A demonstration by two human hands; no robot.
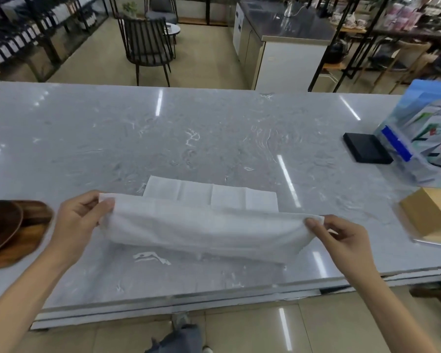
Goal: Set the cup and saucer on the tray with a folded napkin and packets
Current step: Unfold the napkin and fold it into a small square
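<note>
So, I have both hands on the napkin (204, 226), one at each end of the edge I've lifted. My left hand (80, 220) pinches the left corner, thumb on top and fingers (105, 201) curled over the cloth; my right hand (341, 240) pinches the right corner between thumb and fingers (313, 222). Both pairs are closed narrow on the fabric. The raised part hangs in a long white fold just above the bench (214, 138), while the far strip of the napkin lies flat on the marble, its crease lines showing as four panels.

At the left edge sits the wooden tray (23, 240), with a dark brown saucer (0, 225) resting on it. A sliver of something white shows on the saucer at the frame border (probably the cup, but I cannot tell from so little). The tray is near my left hand, not touching it.

Over on the right, well apart from the napkin, a tan tissue box (433, 215) sits near the front edge of the bench. Behind it stands a clear holder of coloured packets (428, 128), and just left of that lies a flat black box (367, 151). Beyond the bench I see a dark chair (147, 44) on the tiled floor.
</note>
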